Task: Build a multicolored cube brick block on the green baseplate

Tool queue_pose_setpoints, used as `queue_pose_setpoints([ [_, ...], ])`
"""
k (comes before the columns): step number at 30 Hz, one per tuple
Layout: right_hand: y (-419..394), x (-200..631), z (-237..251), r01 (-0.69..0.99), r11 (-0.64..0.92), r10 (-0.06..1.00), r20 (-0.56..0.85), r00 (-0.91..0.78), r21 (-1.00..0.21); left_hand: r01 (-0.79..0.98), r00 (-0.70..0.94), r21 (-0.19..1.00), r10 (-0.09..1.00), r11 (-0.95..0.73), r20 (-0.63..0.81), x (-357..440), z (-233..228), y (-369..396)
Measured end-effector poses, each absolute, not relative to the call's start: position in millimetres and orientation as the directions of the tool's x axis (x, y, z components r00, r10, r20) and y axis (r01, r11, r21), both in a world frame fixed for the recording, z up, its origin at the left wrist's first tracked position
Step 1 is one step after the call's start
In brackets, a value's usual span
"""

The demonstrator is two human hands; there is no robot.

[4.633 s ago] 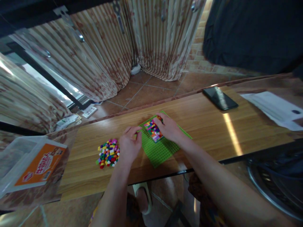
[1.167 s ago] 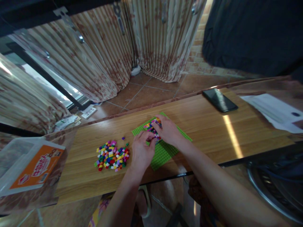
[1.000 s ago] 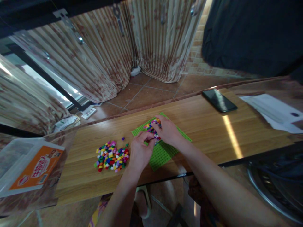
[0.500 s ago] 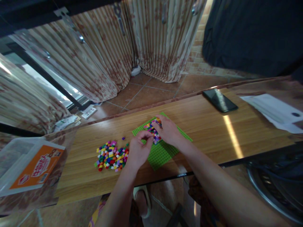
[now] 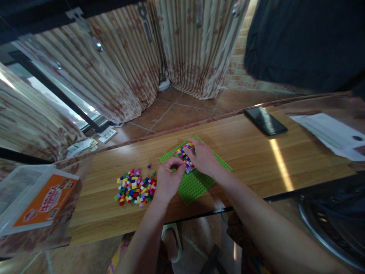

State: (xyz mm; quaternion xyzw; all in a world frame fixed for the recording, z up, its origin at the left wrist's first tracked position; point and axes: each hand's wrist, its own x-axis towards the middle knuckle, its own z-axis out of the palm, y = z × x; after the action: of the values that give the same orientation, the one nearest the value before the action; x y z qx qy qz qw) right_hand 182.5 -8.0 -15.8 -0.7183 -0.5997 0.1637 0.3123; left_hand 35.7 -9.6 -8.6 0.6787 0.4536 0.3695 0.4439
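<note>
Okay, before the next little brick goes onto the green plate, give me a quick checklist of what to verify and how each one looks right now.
1. Green baseplate lies flat on the wooden table: ok.
2. Right hand rests on the patch of placed bricks and steadies it: ok.
3. Left hand has a brick pinched in its fingertips: cannot tell, too small to see.
4. Loose brick pile sits within the left hand's reach, just beside it: ok.
5. Free studs remain on the near part of the baseplate: ok.
6. Stray purple brick is apart from the pile and may get lost: not ok.
</note>
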Motion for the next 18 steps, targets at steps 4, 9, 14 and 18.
queue_pose_setpoints([
  [4, -8.0, 181.9, -16.3, 0.761, -0.082, 0.963, 0.145, 0.227, -0.643, 0.278, 0.294, 0.943, 0.951, -0.180, 0.095, 36.7, -10.5, -9.5],
  [9, -8.0, 180.9, -15.9, 0.768, -0.095, 0.960, 0.145, 0.238, -0.633, 0.271, 0.271, 0.952, 0.960, -0.145, 0.070, 37.6, -11.6, -9.6],
  [14, -7.9, 179.6, -16.6, 0.766, -0.099, 0.958, 0.146, 0.245, -0.635, 0.260, 0.249, 0.958, 0.967, -0.121, 0.055, 38.0, -12.0, -10.1],
  [18, -8.0, 180.1, -17.9, 0.768, -0.091, 0.960, 0.148, 0.236, -0.634, 0.270, 0.259, 0.951, 0.963, -0.152, 0.080, 39.0, -12.8, -13.2],
])
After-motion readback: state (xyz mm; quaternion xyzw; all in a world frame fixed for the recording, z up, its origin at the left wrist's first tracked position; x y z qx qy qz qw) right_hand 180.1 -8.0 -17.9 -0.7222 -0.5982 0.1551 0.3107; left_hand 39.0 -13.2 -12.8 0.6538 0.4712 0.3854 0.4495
